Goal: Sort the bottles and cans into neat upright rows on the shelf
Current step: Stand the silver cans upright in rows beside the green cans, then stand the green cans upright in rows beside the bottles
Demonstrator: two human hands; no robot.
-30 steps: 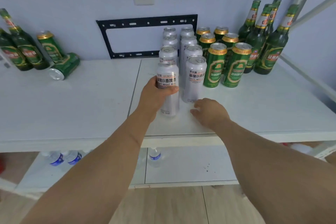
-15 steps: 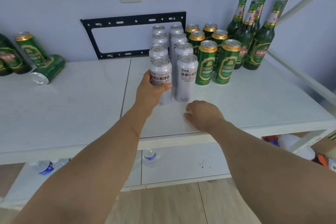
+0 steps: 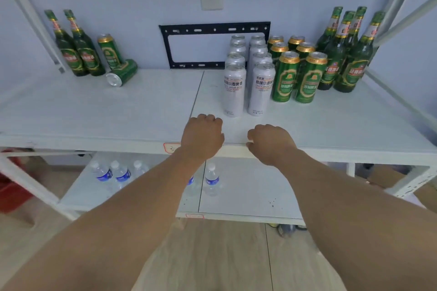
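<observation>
Released a moment ago, the front silver can (image 3: 234,91) stands upright in its row on the shelf (image 3: 94,113). Left hand (image 3: 203,136) and right hand (image 3: 272,143) hover near the shelf edge, fingers loosely curled, holding nothing.

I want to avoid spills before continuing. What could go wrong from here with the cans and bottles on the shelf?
1. The lying green can at the left could roll along the shelf if bumped.
2. The leaning green can seems to rest against it; lifting either one may topple the other.
3. The silver cans stand tall and close together, just beyond the left hand and right hand; a careless reach could knock the front ones over.
</observation>
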